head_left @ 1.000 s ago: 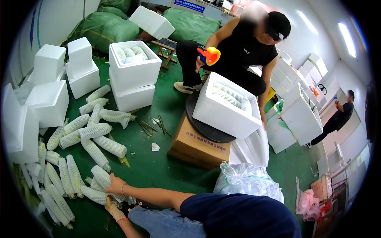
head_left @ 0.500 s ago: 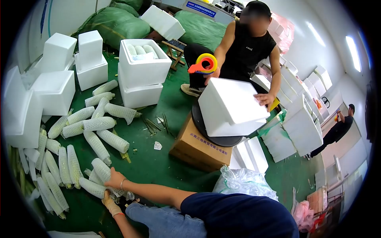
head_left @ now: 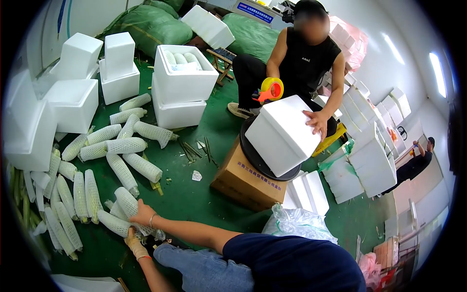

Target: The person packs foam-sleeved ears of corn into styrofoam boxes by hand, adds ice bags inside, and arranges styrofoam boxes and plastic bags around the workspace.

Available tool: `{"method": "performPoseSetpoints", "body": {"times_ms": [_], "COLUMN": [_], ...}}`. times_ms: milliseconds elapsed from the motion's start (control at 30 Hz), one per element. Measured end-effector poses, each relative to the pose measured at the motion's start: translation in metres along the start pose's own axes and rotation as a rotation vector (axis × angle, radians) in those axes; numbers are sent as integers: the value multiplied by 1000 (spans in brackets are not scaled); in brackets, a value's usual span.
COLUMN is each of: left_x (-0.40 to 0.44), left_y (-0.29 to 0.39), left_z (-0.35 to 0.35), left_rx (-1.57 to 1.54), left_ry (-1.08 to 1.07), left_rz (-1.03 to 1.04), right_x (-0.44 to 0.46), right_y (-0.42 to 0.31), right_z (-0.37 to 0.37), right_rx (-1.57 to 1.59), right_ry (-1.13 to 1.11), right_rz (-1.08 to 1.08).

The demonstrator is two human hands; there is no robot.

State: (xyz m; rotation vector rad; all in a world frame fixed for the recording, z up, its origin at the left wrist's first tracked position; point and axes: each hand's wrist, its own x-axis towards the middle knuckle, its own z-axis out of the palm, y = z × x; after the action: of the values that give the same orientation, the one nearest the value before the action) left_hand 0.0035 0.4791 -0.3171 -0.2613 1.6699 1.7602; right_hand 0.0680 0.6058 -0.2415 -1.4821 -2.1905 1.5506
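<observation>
My right hand, with a bracelet on its wrist, is closed round the end of a pale, long piece of produce in a white foam net. Just below, my left hand, partly covered by a tan glove, grips the end of another foam-netted piece. A further netted piece lies between these two, largely hidden. What kind of produce the nets hold, I cannot make out. Several more netted pieces are spread over the green floor beyond and left of my hands.
Opposite, a co-worker holds a tape dispenser and steadies a white foam box on a black turntable over a carton. Foam boxes stand behind the produce. A clear plastic bag lies near my arm.
The co-worker has turned the foam box, and the tape dispenser has shifted right and down. My hands stay on the netted pieces with little movement. The view has shifted slightly.
</observation>
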Motion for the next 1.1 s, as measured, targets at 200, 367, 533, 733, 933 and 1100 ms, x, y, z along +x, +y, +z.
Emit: {"method": "performPoseSetpoints", "body": {"times_ms": [200, 367, 533, 733, 933, 1100], "left_x": [12, 4, 16, 28, 14, 4], "left_y": [-6, -2, -12, -24, -14, 4], "left_z": [-4, -1, -3, -8, -3, -4], "left_rx": [37, 31, 70, 85, 50, 67], "left_ry": [-9, 23, 70, 84, 88, -121], "left_rz": [-4, 0, -23, 86, 77, 3], "right_x": [1, -1, -2, 0, -1, 5], "right_y": [0, -1, -2, 3, 2, 3], "right_z": [0, 0, -1, 4, 2, 2], "right_rx": [-3, -22, -20, -30, -9, -45], "right_ry": [4, 11, 21, 77, 73, 47], "right_rz": [-4, -14, -19, -64, -68, 1]}}
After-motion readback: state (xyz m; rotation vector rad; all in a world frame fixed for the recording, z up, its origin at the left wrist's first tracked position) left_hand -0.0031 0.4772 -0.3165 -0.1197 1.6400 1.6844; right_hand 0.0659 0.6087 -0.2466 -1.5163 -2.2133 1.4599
